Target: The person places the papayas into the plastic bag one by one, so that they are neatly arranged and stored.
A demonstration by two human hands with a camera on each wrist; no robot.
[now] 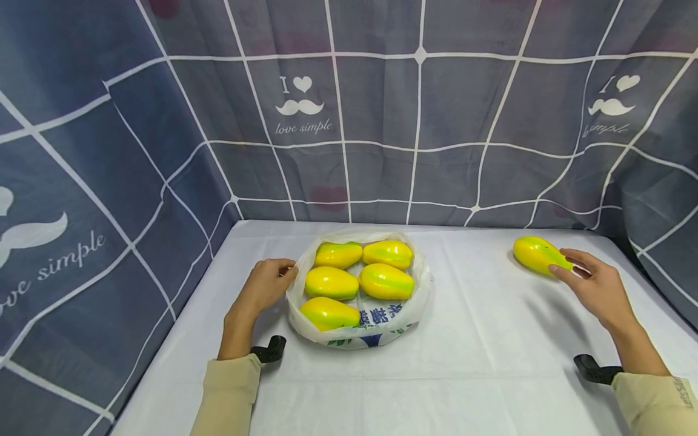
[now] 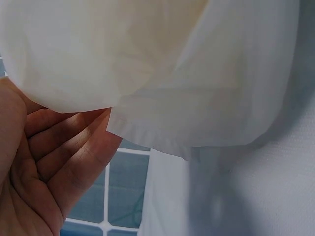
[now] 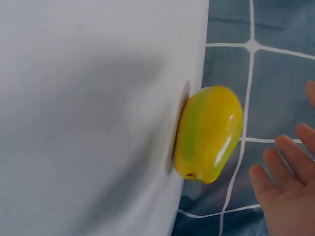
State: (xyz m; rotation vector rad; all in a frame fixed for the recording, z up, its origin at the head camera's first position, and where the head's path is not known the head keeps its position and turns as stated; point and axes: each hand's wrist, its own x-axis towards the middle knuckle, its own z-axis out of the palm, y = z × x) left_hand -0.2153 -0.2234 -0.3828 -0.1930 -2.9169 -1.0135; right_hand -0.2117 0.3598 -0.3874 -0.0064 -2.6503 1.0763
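Gripping the left rim of a thin white plastic bag (image 1: 305, 327), the left hand (image 1: 267, 287) has its fingers curled over the edge; the left wrist view shows the film (image 2: 162, 73) bunched against the fingers (image 2: 74, 142). This bag sits open near the middle of the white-clothed table (image 1: 469, 363), blue print on its near side, and holds five glossy yellow-green plastic mangoes (image 1: 360, 278): two at the far side, two in the middle, one nearest the person. Behind and to both sides hangs a blue-grey checked curtain (image 1: 382, 121) printed with moustaches.

Further right, well apart from the bag, a sixth yellow-green mango (image 1: 537, 254) lies alone on the table near the far right corner. Beside it is the right hand (image 1: 594, 287), fingers straight and spread, holding nothing. In the head view its fingertips look to reach the fruit's near end; the right wrist view shows a gap between mango (image 3: 209, 132) and fingers (image 3: 275, 177), so contact cannot be told.
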